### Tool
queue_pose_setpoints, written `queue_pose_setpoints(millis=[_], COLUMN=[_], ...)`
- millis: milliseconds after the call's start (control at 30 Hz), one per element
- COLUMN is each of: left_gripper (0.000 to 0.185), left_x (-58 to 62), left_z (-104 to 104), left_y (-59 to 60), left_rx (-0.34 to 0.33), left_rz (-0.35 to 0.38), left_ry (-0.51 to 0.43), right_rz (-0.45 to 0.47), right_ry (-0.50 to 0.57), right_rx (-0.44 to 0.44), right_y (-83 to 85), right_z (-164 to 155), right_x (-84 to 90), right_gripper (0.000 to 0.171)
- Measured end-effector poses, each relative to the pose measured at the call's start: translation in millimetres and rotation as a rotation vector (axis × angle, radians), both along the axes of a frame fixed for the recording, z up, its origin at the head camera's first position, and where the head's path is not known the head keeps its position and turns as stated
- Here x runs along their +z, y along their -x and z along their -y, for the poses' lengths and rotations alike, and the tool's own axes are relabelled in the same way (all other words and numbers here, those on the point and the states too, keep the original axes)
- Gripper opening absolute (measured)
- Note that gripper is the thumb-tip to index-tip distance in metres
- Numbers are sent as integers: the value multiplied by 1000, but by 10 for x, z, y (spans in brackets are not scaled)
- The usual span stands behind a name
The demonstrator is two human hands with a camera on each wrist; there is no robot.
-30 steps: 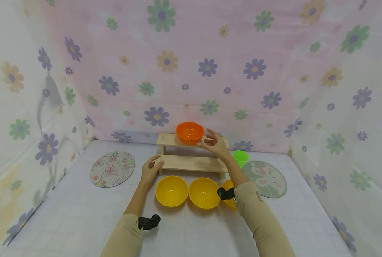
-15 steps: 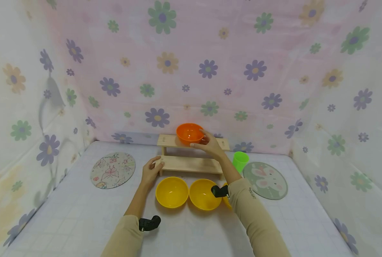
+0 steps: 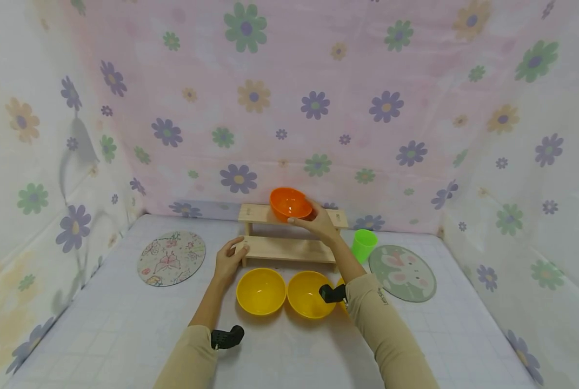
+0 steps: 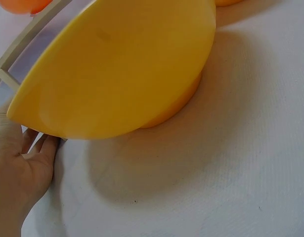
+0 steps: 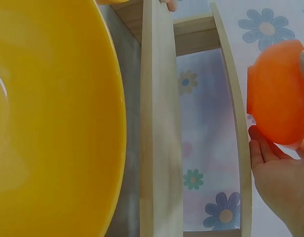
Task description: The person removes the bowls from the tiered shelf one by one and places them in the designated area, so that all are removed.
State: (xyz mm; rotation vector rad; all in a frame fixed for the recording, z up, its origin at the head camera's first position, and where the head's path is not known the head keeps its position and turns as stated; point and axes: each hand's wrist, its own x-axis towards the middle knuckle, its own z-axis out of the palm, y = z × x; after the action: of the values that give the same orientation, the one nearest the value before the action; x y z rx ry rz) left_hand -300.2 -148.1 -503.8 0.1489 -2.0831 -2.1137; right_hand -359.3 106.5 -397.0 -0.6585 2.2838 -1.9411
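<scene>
An orange bowl [image 3: 288, 202] sits tilted at the top step of a small wooden shelf [image 3: 289, 248]. My right hand [image 3: 306, 216] grips its right side, thumb at the front and fingers on the rim. The right wrist view shows the orange bowl [image 5: 278, 94] against my right hand [image 5: 278, 173], beside the shelf planks [image 5: 161, 138]. My left hand [image 3: 235, 249] holds the left end of the shelf's lower step. In the left wrist view my left hand [image 4: 38, 148] lies at the shelf's foot, under a yellow bowl [image 4: 122, 74].
Two yellow bowls [image 3: 261, 290] [image 3: 308, 293] stand in front of the shelf, and a third is mostly hidden behind my right sleeve. A green cup [image 3: 364, 244] and a round mat [image 3: 406, 273] lie right. Another round mat [image 3: 171, 257] lies left. Flowered cloth walls enclose the table.
My right hand went from open beside the orange bowl to gripping it, and the bowl has tilted and shifted slightly right. My left hand stayed on the shelf.
</scene>
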Motion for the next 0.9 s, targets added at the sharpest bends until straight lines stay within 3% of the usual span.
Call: queue_pose_setpoints(millis=[367,700,900], left_gripper=[47,44,44], left_x=[-7,10,2], left_z=[4,2,-4], left_y=[15,15,11], left_rx=[-18,-10,-5], left_rz=[19,17,10], left_ry=[-32,-8,6], right_rz=[-72,-95,-87], right_ry=[41,-84,-61], right_rx=[74,4,26], right_y=[-172,-377,-501], right_z=[-103,-318,-453], right_x=[-5,17,-5], right_gripper=[80,82,82])
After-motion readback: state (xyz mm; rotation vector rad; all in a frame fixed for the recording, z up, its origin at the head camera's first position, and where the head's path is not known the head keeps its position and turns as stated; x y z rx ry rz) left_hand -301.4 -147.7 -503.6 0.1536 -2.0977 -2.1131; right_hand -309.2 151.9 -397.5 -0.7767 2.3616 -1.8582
